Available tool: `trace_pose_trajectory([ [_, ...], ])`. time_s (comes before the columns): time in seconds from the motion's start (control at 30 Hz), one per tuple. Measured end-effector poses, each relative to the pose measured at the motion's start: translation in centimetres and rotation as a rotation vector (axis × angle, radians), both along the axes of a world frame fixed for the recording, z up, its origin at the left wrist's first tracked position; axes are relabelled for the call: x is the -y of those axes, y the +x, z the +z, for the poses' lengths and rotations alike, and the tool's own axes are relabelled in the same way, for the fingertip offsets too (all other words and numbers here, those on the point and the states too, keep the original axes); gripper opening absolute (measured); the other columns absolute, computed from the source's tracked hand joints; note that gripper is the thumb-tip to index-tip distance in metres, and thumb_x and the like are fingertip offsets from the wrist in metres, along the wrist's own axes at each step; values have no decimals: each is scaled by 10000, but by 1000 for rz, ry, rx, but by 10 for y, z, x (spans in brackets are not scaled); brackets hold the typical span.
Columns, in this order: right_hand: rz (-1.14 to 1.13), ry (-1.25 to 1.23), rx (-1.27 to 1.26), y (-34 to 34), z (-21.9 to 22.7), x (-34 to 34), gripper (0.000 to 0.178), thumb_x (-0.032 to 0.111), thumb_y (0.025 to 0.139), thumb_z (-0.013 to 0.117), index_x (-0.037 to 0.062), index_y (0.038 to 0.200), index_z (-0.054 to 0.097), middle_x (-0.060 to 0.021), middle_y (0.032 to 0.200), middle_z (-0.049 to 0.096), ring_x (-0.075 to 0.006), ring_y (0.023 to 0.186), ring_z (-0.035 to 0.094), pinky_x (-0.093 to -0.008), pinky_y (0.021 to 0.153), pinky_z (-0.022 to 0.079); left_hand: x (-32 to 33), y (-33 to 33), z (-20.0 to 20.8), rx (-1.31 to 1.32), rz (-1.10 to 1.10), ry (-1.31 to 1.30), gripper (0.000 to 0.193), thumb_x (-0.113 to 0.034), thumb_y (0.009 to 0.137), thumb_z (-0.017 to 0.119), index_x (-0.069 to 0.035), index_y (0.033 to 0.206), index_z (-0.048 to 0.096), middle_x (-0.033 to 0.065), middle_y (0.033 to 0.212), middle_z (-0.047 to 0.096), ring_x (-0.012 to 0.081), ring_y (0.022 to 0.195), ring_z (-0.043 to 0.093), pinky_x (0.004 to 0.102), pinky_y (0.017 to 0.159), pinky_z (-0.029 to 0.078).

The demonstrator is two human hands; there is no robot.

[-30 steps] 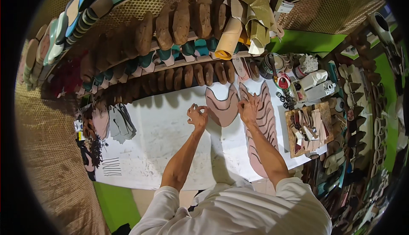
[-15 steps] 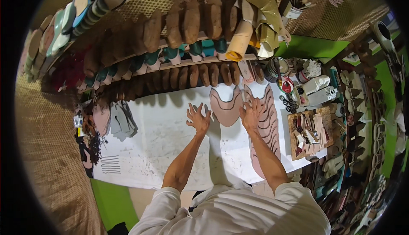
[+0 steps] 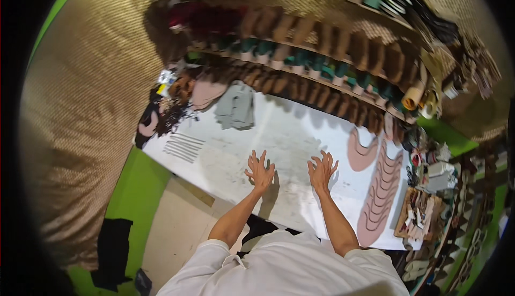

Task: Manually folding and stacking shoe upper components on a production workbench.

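White surface (image 3: 290, 194), largest item I view. Overlapped pink row (image 3: 380, 191), along its right edge: a stray forearm brush could disarrange it; long axis far-to-near, rounded ends toward the near edge. Left hand (image 3: 262, 173), right hand (image 3: 321, 174): mid-surface, empty, fingers spread.

Tabletop (image 3: 292, 183) offers passage between grey pieces (image 3: 235, 108) and pink pieces (image 3: 375, 210); brown lasts (image 3: 332, 103) block behind.

Overlapping pink pieces (image 3: 377, 202) partly hidden, brown shoe lasts (image 3: 360, 52) blurred, white shirt (image 3: 284, 269) cut off below
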State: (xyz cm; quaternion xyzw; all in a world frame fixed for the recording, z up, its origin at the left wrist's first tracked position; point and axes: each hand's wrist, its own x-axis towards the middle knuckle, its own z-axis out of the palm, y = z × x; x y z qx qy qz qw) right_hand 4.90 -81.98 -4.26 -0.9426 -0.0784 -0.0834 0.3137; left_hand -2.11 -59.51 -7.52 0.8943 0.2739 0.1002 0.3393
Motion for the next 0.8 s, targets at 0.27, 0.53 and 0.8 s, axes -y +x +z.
trace_pose_trajectory([
  [0.27, 228, 53, 6, -81, 2, -186, 192, 232, 897, 759, 78, 1009, 784, -152, 1457, 549, -420, 1458, 378, -695, 1219, 84, -184, -135, 21, -33, 214, 22, 698, -308, 830, 752, -283, 1502, 563, 145, 1734, 198, 398, 1572, 156, 817, 1091, 110],
  [0.53, 352, 2, 107, -98, 6, -324, 206, 294, 908, 749, 114, 1000, 790, -132, 1451, 563, -386, 1464, 381, -691, 1208, 120, -308, -209, 55, -39, 340, 28, 624, -245, 893, 749, -243, 1492, 575, 141, 1730, 201, 379, 1579, 160, 804, 1118, 97],
  [0.8, 385, 29, 248, -30, 19, -408, 173, 223, 869, 764, 90, 979, 778, -145, 1399, 577, -365, 1428, 412, -673, 1210, 142, -368, -195, 73, 11, 268, 51, 610, -229, 892, 752, -250, 1480, 593, 143, 1728, 211, 382, 1575, 172, 795, 1118, 114],
])
